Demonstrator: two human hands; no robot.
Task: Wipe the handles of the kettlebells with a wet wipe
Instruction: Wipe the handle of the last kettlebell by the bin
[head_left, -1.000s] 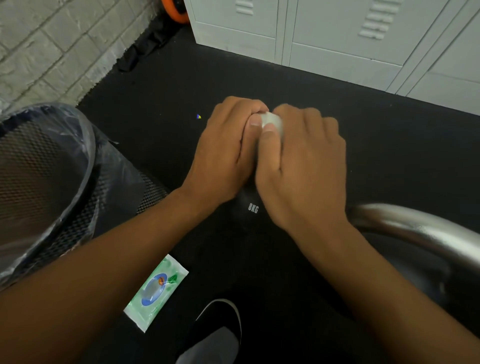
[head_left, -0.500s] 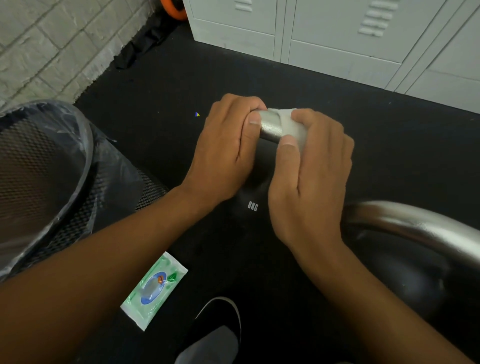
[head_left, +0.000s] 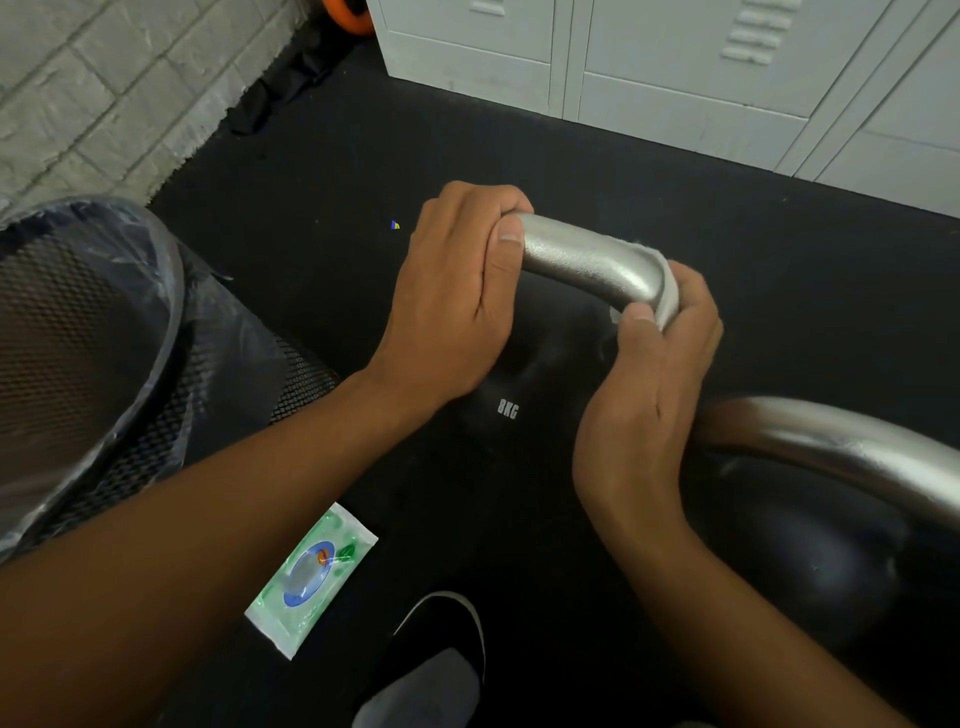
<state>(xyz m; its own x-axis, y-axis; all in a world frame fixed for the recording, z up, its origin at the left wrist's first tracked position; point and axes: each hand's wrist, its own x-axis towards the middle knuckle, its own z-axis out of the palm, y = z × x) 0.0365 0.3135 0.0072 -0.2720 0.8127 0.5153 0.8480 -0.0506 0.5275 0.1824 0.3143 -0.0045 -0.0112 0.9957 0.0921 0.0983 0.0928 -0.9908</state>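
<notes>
Head | right hand (head_left: 649, 374) slid wipe (head_left: 667, 291) rightward | more handle (head_left: 587, 262) bared

Black rubber floor (head_left: 675, 197). On it: 8KG kettlebell (head_left: 519, 415), second kettlebell (head_left: 810, 561) just right; wet-wipe packet (head_left: 311, 577) lying flat near left; lined mesh bin (head_left: 88, 364) far left; shoe (head_left: 431, 660) near bottom edge.

silver kettlebell handle (head_left: 587, 260), white wipe (head_left: 667, 291) wrapped
</notes>
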